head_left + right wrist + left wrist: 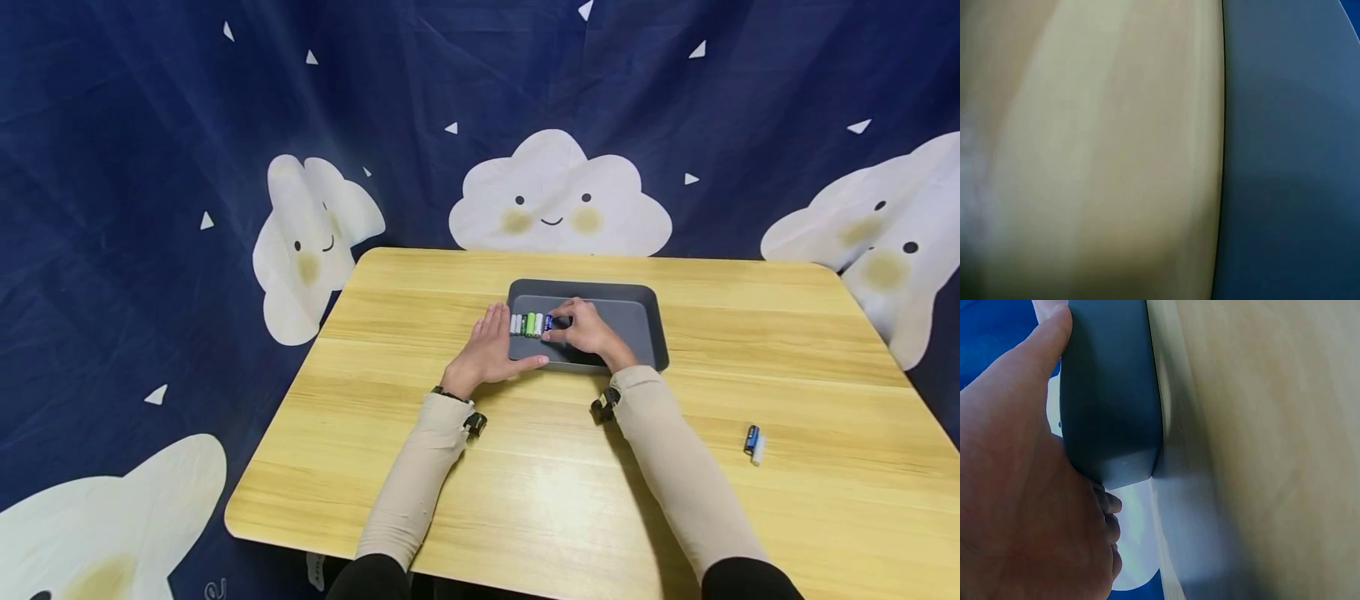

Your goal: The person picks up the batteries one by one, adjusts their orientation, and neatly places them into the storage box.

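A dark grey rectangular tray (651, 329) lies on the table, with several batteries standing side by side in a row at its left end: white ones, a dark one and a green one (531, 324). At the right end of that row, my right hand (588, 331) pinches a blue battery (548, 323) between thumb and fingers. My left hand (489, 346) rests against the tray's near left corner, fingers straight and thumb spread along the near rim. The left wrist view shows that hand beside the tray's outer wall (1113, 394). Only tray wall (1291, 150) and table appear clearly in the right wrist view.
On the wooden table (787, 350), a blue battery (752, 439) and a white battery (759, 451) lie together at the right, apart from the tray. A dark blue curtain (420, 83) with cloud prints hangs behind the table's far edge.
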A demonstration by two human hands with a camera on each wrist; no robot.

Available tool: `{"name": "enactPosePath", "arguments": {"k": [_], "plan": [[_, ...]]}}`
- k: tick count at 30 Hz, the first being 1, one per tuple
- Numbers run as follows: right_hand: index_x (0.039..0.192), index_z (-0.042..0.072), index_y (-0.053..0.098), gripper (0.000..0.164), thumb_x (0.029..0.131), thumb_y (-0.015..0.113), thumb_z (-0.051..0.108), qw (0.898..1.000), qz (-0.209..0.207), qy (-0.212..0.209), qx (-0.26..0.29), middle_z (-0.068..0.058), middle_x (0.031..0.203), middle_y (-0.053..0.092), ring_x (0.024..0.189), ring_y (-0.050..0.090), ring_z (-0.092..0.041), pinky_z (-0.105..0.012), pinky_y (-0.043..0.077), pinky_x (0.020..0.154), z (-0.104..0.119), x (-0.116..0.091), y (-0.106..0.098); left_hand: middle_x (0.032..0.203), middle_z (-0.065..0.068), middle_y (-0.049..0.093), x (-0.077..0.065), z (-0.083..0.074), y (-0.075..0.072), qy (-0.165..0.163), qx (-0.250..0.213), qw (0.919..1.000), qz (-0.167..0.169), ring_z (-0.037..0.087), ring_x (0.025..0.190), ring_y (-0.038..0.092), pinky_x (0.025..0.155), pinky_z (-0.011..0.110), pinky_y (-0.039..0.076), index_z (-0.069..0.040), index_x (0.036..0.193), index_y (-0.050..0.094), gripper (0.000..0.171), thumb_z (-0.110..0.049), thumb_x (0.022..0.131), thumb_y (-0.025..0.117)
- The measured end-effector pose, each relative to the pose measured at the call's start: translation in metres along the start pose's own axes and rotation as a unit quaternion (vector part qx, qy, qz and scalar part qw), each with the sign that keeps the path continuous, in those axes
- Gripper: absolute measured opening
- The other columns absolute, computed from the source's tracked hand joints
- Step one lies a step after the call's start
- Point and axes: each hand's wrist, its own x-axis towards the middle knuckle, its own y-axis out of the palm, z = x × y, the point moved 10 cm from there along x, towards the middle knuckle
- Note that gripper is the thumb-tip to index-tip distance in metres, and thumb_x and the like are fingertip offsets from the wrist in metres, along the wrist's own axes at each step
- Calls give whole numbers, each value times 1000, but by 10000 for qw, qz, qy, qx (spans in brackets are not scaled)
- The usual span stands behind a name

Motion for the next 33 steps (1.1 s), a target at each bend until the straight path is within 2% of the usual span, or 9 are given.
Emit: {"name": "enactPosePath", "arguments": {"k": [9,16,25,29,33], "plan": [[136,-5,65,54,92,80,21,9998,6,184,-94,-29,145,50,135,37,-47,-65,34,115,-1,2,2,175,19,-4,-7,-6,-7,111,-2,9997,-221,29,164,-6,135,47,7,1,165,-2,123,-80,90,52],[138,-2,65,55,91,81,22,9993,-8,329,-184,-27,147,49,135,37,-46,-65,32,117,-2,3,3,175,19,-7,-2,-3,-2,59,55,9999,-78,29,164,-9,135,48,5,1,165,-6,123,-79,90,52],[143,-1,59,64,90,82,25,9989,-13,421,-222,-26,151,48,139,35,-46,-65,30,120,-4,3,2,175,18,-9,-2,-3,-1,71,62,9999,-55,28,164,-10,135,48,5,0,164,-7,124,-82,90,49],[144,-2,58,65,90,82,26,9992,49,386,-131,-28,152,48,142,34,-48,-65,31,121,-4,1,0,175,18,-8,-3,-4,-2,100,19,9999,-90,28,164,-9,135,47,4,0,165,-6,124,-81,90,50],[142,-6,58,63,92,80,24,9999,87,145,-26,-29,150,52,145,38,-47,-63,35,121,1,-1,-5,175,19,-6,-6,-5,-5,126,-44,9998,-160,28,164,-8,135,47,4,0,165,-5,124,-81,90,50]]}}
